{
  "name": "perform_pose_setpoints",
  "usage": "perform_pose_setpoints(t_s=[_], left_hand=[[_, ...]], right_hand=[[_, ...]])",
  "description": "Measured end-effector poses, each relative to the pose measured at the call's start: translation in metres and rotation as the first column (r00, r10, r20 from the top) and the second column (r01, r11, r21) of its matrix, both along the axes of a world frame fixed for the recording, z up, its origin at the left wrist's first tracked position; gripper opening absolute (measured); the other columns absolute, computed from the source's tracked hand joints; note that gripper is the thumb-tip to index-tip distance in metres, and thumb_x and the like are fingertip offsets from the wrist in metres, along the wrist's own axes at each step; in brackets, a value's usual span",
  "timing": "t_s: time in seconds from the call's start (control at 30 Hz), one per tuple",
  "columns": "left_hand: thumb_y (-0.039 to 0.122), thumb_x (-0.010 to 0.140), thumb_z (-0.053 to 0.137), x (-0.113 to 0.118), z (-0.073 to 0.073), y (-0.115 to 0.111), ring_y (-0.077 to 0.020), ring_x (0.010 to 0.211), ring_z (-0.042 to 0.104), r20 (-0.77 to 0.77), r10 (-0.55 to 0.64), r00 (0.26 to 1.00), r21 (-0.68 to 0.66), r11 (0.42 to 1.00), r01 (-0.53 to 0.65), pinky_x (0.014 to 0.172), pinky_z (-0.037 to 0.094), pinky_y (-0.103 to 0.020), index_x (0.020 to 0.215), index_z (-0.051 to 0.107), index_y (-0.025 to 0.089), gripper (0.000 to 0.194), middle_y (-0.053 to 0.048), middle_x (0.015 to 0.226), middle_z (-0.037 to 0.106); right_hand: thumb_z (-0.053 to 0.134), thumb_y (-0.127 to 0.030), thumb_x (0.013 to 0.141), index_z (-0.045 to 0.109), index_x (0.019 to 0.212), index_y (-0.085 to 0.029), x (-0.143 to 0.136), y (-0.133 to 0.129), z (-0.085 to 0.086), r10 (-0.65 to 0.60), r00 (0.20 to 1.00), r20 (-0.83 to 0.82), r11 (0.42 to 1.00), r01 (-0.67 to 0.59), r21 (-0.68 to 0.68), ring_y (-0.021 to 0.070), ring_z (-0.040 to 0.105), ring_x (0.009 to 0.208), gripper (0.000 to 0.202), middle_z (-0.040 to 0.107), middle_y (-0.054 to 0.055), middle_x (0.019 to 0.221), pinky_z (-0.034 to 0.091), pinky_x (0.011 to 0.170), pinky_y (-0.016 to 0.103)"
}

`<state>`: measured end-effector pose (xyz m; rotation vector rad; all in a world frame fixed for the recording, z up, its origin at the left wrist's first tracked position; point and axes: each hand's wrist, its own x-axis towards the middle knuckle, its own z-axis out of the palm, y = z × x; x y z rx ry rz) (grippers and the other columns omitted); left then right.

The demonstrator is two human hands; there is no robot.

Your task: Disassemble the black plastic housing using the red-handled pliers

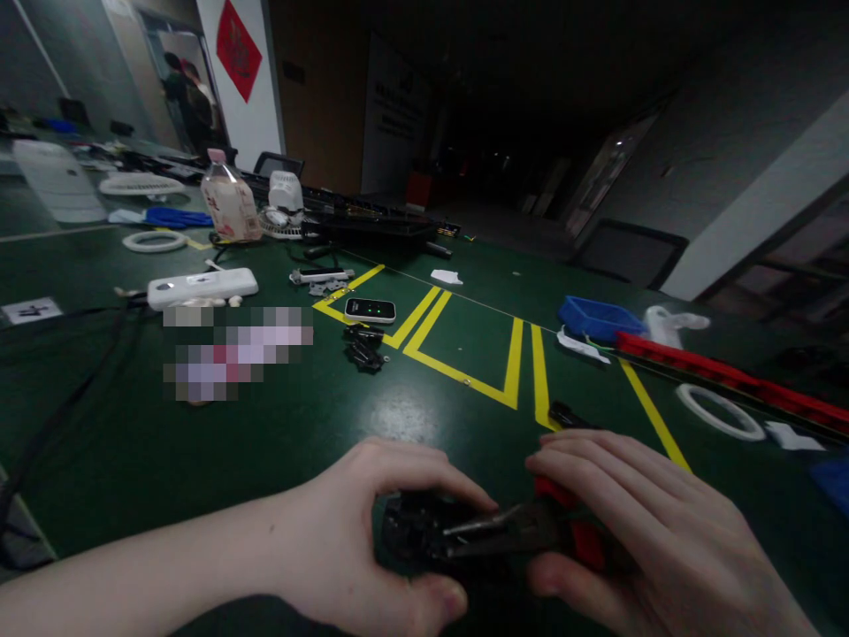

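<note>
My left hand [378,531] is wrapped round a dark black part [415,531] low in the middle of the view, just above the green table. Red-handled pliers [523,528] are gripped in my right hand [637,522], with their metal jaws pointing left at the black part. The jaws overlap the part; whether they pinch it I cannot tell. Several small black parts [364,348] lie further back, beside a white-edged device with green lights [370,310]. Another black piece [570,416] shows just behind my right hand.
Yellow tape [464,382] marks the green table [265,460]. A blue tray [600,318], a red strip [730,372] and a white ring [720,411] lie right. A power strip [202,287], bottle [229,203] and cables [72,398] are left. People [189,97] stand in a far doorway.
</note>
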<state>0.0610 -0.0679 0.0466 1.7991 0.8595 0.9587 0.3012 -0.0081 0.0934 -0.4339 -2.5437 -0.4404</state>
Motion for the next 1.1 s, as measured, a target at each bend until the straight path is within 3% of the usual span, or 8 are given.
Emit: perform_pose_setpoints(t_s=[0.1, 0.27, 0.57, 0.8, 0.97, 1.1], left_hand=[[0.021, 0.069, 0.078, 0.0, 0.002, -0.001, -0.0153, 0.078, 0.066, 0.007, 0.011, 1.0, 0.008, 1.0, -0.011, 0.072, 0.051, -0.022, 0.11, 0.074, 0.016, 0.042, -0.003, 0.092, 0.074], [0.023, 0.07, 0.079, 0.002, -0.003, 0.0, -0.0149, 0.078, 0.068, 0.03, -0.02, 0.999, 0.02, 1.0, 0.02, 0.073, 0.051, -0.021, 0.109, 0.073, 0.014, 0.04, -0.003, 0.092, 0.074], [0.017, 0.066, 0.078, 0.007, -0.009, 0.005, -0.0122, 0.073, 0.064, 0.069, -0.036, 0.997, -0.048, 0.998, 0.039, 0.07, 0.05, -0.019, 0.104, 0.073, 0.012, 0.038, -0.001, 0.085, 0.07], [0.011, 0.064, 0.077, 0.006, -0.013, 0.005, -0.0082, 0.068, 0.055, 0.096, -0.076, 0.992, -0.276, 0.956, 0.099, 0.062, 0.046, -0.016, 0.105, 0.071, 0.016, 0.041, 0.004, 0.08, 0.063], [0.013, 0.069, 0.081, 0.006, -0.011, 0.006, -0.0078, 0.072, 0.056, 0.187, -0.102, 0.977, -0.469, 0.865, 0.18, 0.064, 0.047, -0.016, 0.109, 0.066, 0.019, 0.043, 0.005, 0.085, 0.064], [0.013, 0.064, 0.088, 0.006, -0.011, 0.009, -0.0107, 0.08, 0.059, 0.198, -0.081, 0.977, -0.475, 0.864, 0.168, 0.071, 0.048, -0.018, 0.105, 0.065, 0.018, 0.048, 0.004, 0.088, 0.066]], right_hand=[[0.04, -0.053, 0.102, 0.056, 0.108, -0.015, -0.001, 0.001, 0.001, 0.001, 1.0, 0.02, 0.999, -0.001, 0.038, 0.0226, 0.07, 0.089, 0.041, 0.073, 0.011, 0.091, 0.056, 0.071, 0.032], [0.035, -0.044, 0.105, 0.055, 0.106, -0.019, -0.003, 0.004, -0.001, 0.034, 0.999, 0.012, 0.999, -0.034, -0.039, 0.0183, 0.069, 0.079, 0.032, 0.072, 0.007, 0.087, 0.056, 0.068, 0.028], [0.039, -0.033, 0.104, 0.055, 0.1, -0.02, -0.003, 0.005, -0.009, 0.067, 0.998, 0.007, 0.993, -0.066, -0.098, 0.0187, 0.068, 0.076, 0.021, 0.07, 0.006, 0.084, 0.054, 0.067, 0.031], [0.038, -0.028, 0.104, 0.054, 0.092, -0.02, -0.007, 0.008, -0.013, 0.081, 0.996, 0.041, 0.992, -0.076, -0.105, 0.0181, 0.066, 0.072, 0.022, 0.068, 0.005, 0.08, 0.051, 0.065, 0.033], [0.04, -0.023, 0.102, 0.053, 0.092, -0.02, -0.006, 0.01, -0.016, 0.084, 0.996, 0.039, 0.988, -0.078, -0.131, 0.0171, 0.064, 0.07, 0.017, 0.067, 0.003, 0.078, 0.048, 0.061, 0.032], [0.041, -0.022, 0.101, 0.054, 0.089, -0.021, -0.007, 0.009, -0.018, 0.083, 0.996, 0.038, 0.986, -0.076, -0.15, 0.0169, 0.064, 0.068, 0.018, 0.068, 0.003, 0.077, 0.047, 0.059, 0.033]])
